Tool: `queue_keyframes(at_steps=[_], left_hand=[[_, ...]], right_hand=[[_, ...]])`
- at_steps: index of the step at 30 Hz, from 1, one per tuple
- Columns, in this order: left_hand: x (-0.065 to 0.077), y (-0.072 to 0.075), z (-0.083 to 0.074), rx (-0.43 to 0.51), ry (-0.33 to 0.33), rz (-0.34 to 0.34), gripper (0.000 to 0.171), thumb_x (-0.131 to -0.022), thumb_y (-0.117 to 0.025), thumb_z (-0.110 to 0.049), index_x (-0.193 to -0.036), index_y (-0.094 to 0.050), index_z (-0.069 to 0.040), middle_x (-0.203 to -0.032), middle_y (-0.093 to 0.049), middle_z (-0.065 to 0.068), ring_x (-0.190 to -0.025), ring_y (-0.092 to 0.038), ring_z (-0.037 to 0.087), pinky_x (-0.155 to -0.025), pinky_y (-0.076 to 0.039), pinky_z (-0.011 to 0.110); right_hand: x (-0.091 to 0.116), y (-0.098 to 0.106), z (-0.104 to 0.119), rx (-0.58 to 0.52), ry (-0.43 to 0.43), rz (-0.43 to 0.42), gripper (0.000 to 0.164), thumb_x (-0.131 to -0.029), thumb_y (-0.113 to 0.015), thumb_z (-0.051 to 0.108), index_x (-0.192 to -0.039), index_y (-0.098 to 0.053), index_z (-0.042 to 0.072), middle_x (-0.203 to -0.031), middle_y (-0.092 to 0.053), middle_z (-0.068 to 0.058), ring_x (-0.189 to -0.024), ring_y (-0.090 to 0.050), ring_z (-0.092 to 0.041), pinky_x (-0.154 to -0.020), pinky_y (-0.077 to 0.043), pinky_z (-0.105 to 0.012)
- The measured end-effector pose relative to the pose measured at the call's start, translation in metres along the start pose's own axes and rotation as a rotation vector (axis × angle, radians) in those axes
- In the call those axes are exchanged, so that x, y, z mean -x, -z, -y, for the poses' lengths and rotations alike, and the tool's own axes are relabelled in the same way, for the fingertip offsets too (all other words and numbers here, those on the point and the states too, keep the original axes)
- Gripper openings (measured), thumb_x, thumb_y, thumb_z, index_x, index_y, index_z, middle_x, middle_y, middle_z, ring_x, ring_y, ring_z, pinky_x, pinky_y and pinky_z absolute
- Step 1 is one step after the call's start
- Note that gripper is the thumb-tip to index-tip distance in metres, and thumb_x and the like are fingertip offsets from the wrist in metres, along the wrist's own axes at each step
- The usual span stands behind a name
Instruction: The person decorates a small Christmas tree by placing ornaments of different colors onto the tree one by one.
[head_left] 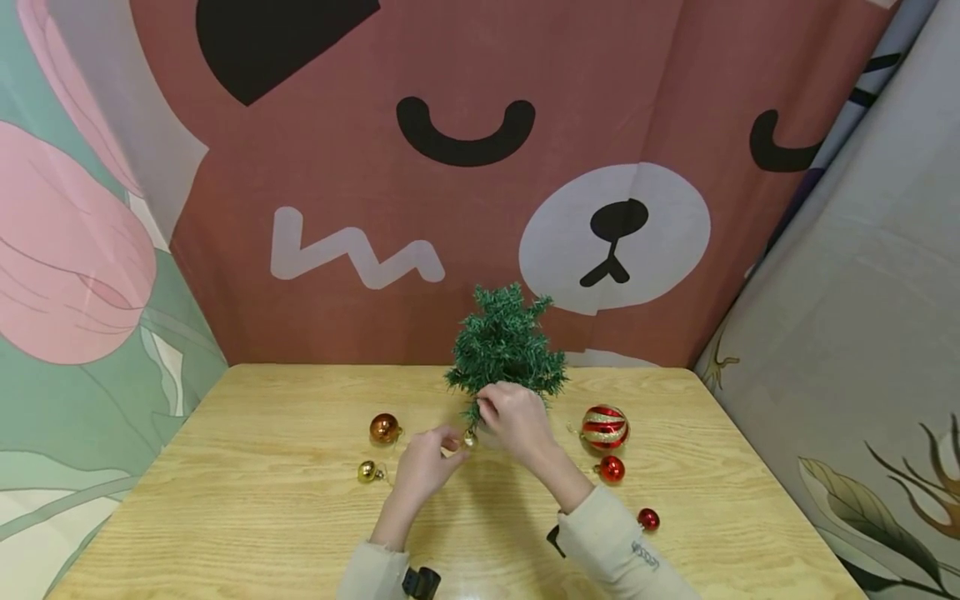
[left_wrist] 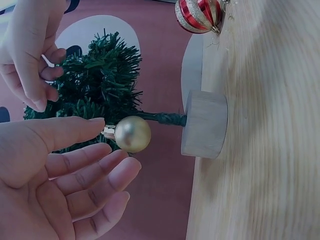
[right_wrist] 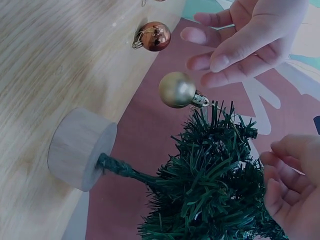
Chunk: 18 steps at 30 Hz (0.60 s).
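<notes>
A small green artificial Christmas tree stands upright on a pale round base. From a low branch at its front left hangs a matte gold bauble with a metallic cap. My left hand is right beside this bauble, its fingers loosely extended and the thumb close to the cap; whether the thumb touches is unclear. Against the front of the foliage is my right hand, fingers loosely bent near the branch above the bauble. Nothing shows between those fingers in the right wrist view.
Left of the tree lie a copper bauble and a shiny gold bauble. To the right are a red-and-gold striped bauble, a red bauble and a smaller dark red one. Printed curtains surround the wooden table.
</notes>
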<state>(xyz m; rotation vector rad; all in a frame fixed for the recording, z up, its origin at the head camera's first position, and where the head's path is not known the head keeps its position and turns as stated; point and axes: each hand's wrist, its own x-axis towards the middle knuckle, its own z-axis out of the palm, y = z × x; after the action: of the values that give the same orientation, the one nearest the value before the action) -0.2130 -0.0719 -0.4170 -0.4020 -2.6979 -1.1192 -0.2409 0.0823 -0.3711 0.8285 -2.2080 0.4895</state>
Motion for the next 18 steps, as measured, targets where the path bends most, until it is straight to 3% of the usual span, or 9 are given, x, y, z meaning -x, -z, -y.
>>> queue_keyframes(at_steps=[9,14,18], left_hand=[[0.004,0.002,0.005,0.004,-0.012,-0.015,0.024,-0.078,-0.069,-0.014,-0.096,-0.065,0.0,-0.08,-0.064,0.008,-0.062,-0.06,0.016,-0.052,-0.047,0.025],[0.007,0.006,0.007,0.007,-0.006,-0.014,0.023,-0.078,-0.069,-0.013,-0.097,-0.065,-0.001,-0.08,-0.064,0.009,-0.062,-0.06,0.015,-0.052,-0.047,0.026],[0.01,0.009,0.009,0.02,0.012,-0.007,0.023,-0.078,-0.069,-0.012,-0.097,-0.065,-0.001,-0.081,-0.064,0.009,-0.063,-0.059,0.015,-0.051,-0.047,0.025]], right_hand=[[-0.005,-0.001,-0.006,-0.012,0.144,-0.095,0.007,-0.074,-0.069,-0.001,-0.078,-0.068,0.005,-0.073,-0.063,-0.002,-0.071,-0.054,-0.015,-0.06,-0.047,-0.023],[-0.006,-0.003,-0.01,-0.017,0.163,-0.123,0.009,-0.072,-0.07,-0.001,-0.079,-0.069,0.004,-0.074,-0.063,-0.003,-0.074,-0.055,-0.018,-0.064,-0.045,-0.03],[-0.007,-0.004,-0.013,-0.017,0.153,-0.1,0.009,-0.073,-0.07,0.001,-0.082,-0.07,0.003,-0.079,-0.065,-0.004,-0.077,-0.057,-0.019,-0.068,-0.045,-0.033]])
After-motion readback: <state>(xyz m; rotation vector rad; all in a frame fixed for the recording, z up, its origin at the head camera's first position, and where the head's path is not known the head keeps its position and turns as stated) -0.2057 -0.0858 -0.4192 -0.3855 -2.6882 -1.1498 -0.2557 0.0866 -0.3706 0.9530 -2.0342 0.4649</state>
